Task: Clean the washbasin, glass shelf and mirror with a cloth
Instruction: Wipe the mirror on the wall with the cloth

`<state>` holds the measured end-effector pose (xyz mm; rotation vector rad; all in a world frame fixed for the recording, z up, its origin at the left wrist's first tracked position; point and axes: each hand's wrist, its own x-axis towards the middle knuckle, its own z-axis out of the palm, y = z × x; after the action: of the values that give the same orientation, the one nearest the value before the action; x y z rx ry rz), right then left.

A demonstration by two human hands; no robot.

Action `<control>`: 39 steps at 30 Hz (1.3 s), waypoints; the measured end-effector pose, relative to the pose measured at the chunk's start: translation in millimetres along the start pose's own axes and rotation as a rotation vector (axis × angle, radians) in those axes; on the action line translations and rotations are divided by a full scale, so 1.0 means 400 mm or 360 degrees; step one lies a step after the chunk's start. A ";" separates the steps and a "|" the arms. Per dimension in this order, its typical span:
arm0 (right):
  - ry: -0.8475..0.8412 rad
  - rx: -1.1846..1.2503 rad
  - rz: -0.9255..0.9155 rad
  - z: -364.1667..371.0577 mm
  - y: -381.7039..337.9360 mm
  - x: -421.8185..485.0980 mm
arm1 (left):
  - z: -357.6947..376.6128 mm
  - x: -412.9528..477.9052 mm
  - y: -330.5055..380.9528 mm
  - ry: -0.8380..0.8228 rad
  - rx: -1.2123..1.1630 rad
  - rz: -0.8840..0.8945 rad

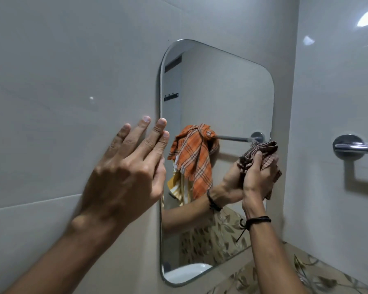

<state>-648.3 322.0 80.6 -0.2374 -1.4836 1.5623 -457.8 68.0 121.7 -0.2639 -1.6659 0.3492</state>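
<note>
Carrier was the wall (pixel 62 71): pale glossy tiles, one horizontal joint low at left. The mirror (pixel 221 98), rounded corners, sat fixed flat on it. A chrome towel rail (pixel 353 146) was mounted on the adjoining wall (pixel 338 81) at right.

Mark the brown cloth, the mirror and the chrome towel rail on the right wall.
brown cloth (pixel 258 150): head view, bunched upper fold.
mirror (pixel 225 92): head view, bare glass in the upper half.
towel rail (pixel 346 145): head view, round wall mount.
</note>
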 end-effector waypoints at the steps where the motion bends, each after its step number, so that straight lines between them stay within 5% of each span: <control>1: 0.0021 0.0001 0.0076 0.008 -0.008 0.002 | 0.000 0.000 -0.001 0.0000 0.0006 0.0009; 8: -0.0016 -0.0033 -0.0219 0.046 -0.188 -0.027 | 0.001 -0.001 -0.003 -0.0019 -0.0005 0.0016; 14: -0.0483 -0.0122 -0.1402 0.054 -0.269 -0.186 | 0.001 0.000 0.000 -0.0020 -0.0010 0.0013; 18: -0.0494 -0.0210 -0.1813 0.043 -0.244 -0.112 | 0.002 -0.003 -0.001 -0.0009 -0.0015 0.0000; 21: -0.0530 -0.0186 -0.1656 0.061 -0.251 0.000 | 0.000 -0.002 -0.001 -0.0009 -0.0004 0.0018; 26: -0.0182 -0.0063 -0.0613 0.056 -0.240 0.115 | 0.001 -0.001 0.001 -0.0008 0.0035 0.0016; 31: -0.0108 -0.0145 -0.0197 0.067 -0.281 0.130 | 0.001 0.002 0.001 -0.0003 0.0010 0.0015; 34: -0.0115 -0.0141 -0.0253 0.086 -0.359 0.134 | 0.003 0.003 0.003 0.0002 -0.0014 0.0001; 39: -0.0238 -0.0042 -0.0802 0.107 -0.446 0.051 | 0.004 0.001 0.002 -0.0012 -0.0009 0.0013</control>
<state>-603.4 277.2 254.0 0.2310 -1.5320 1.1710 -459.4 68.7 121.8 -0.2738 -1.6739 0.3520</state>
